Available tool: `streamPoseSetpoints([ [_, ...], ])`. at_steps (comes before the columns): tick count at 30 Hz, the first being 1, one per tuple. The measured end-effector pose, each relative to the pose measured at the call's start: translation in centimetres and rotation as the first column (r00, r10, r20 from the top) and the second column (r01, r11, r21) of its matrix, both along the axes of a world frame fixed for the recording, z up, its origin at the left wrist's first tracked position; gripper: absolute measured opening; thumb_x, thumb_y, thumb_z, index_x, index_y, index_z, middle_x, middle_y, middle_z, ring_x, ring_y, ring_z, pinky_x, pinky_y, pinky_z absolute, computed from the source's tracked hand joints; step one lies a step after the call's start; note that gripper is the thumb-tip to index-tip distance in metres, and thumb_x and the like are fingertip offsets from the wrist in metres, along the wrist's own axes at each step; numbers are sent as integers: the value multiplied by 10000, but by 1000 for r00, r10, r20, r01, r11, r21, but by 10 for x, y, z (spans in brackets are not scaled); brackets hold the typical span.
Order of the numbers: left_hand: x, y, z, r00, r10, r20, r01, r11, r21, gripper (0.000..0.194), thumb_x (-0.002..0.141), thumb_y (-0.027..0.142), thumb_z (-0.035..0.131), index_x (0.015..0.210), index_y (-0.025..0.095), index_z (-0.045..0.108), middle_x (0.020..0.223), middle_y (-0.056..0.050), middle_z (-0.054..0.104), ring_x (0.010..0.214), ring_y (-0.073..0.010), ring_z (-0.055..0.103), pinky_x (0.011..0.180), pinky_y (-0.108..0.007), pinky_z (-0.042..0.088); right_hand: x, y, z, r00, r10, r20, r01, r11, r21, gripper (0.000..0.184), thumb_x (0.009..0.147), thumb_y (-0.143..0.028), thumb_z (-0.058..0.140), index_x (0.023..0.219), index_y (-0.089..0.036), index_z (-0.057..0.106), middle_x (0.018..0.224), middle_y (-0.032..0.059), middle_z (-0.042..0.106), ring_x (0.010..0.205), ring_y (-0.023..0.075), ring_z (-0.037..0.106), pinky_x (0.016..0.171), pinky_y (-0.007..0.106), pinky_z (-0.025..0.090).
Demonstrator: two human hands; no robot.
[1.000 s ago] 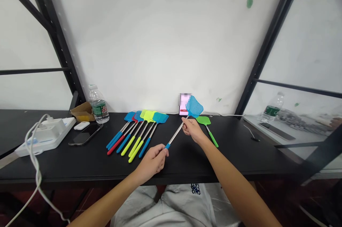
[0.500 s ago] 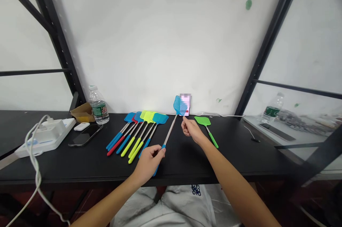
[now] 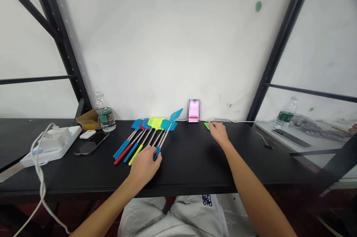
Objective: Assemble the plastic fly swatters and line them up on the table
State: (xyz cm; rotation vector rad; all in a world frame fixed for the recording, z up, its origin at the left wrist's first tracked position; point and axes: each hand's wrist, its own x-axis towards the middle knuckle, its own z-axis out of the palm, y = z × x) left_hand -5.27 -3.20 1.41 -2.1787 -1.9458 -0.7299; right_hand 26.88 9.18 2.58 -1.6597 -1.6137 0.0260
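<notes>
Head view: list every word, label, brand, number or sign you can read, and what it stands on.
Nothing reads clearly enough to quote.
Pale clothing on the lap: dark lettering, too small and blurred.
Left bottle: marks on the green label, too small.
Right bottle: green label, too blurred.
Upright phone: screen pixelated.
Fly swatters: no lettering discernible.

The swatters [image 3: 156,123] are blue, red and yellow-green, one bright green; the table [image 3: 192,166] is black, the wall [image 3: 173,44] white with green smudges [image 3: 258,6], the trousers [image 3: 173,218] pale grey.
</notes>
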Motion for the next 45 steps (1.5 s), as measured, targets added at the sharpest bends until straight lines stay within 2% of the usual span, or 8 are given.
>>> streamPoseSetpoints([
  [4, 1, 0, -4, 997, 45, -55, -46, 999, -4, 274, 872, 321, 421, 630, 195, 444, 731, -19, 550, 662, -153, 521, 560, -276, 251, 20, 3, -3, 981, -185, 56, 191, 971, -141, 326, 854, -321, 401, 630, -187, 597, 668, 80, 613, 682, 207, 568, 612, 271, 349],
  [7, 3, -1, -4, 994, 64, -89, -65, 998, -13, 267, 875, 323, 416, 646, 195, 466, 747, -21, 563, 656, -159, 532, 549, -279, 235, 27, 3, -5, 963, -263, 55, 268, 931, -247, 261, 828, -305, 441, 759, -177, 658, 794, 118, 666, 814, 258, 631, 679, 293, 409],
  [13, 5, -2, -5, 984, 83, -159, -92, 995, -48, 242, 876, 321, 416, 707, 189, 528, 811, -43, 596, 713, -180, 576, 552, -278, 251, 31, 6, -9, 948, -302, 103, 318, 869, -380, 358, 784, -337, 531, 1038, -122, 663, 1040, 193, 667, 999, 323, 639, 788, 358, 473],
  [19, 7, -1, -8, 978, 84, -189, -98, 993, -65, 232, 885, 319, 415, 739, 187, 538, 782, -46, 612, 736, -191, 598, 551, -277, 277, 30, 7, -13, 950, -276, 144, 311, 820, -481, 470, 733, -406, 629, 1098, -111, 652, 1134, 224, 637, 1004, 326, 648, 766, 364, 499],
  [29, 9, -2, -9, 978, 68, -196, -78, 996, -47, 146, 880, 287, 430, 810, 192, 517, 827, -52, 629, 778, -207, 610, 569, -277, 300, 25, 5, -13, 946, -265, 187, 324, 814, -482, 425, 758, -338, 629, 1103, -92, 658, 1129, 252, 633, 1020, 353, 639, 777, 388, 498],
  [34, 9, -2, -8, 975, 69, -211, -85, 994, -65, 159, 887, 292, 413, 822, 189, 516, 826, -59, 627, 783, -221, 617, 561, -277, 309, 22, 4, -13, 949, -217, 230, 305, 822, -481, 417, 764, -367, 616, 1086, -106, 662, 1110, 244, 639, 1004, 339, 647, 776, 387, 496],
  [41, 9, 1, -9, 971, 81, -227, -102, 991, -81, 164, 885, 290, 407, 845, 182, 524, 831, -67, 634, 786, -236, 632, 559, -279, 341, 19, 6, -17, 957, -101, 271, 223, 855, -468, 351, 762, -374, 568, 982, -125, 682, 1042, 192, 670, 938, 323, 660, 710, 348, 484],
  [45, 11, 5, -8, 967, 84, -238, -108, 990, -88, 182, 890, 304, 407, 854, 174, 528, 824, -70, 643, 773, -240, 640, 552, -280, 351, 12, 8, -19, 978, -29, 207, 121, 886, -448, 299, 790, -385, 531, 820, -134, 692, 852, 160, 689, 818, 282, 670, 629, 300, 450],
])
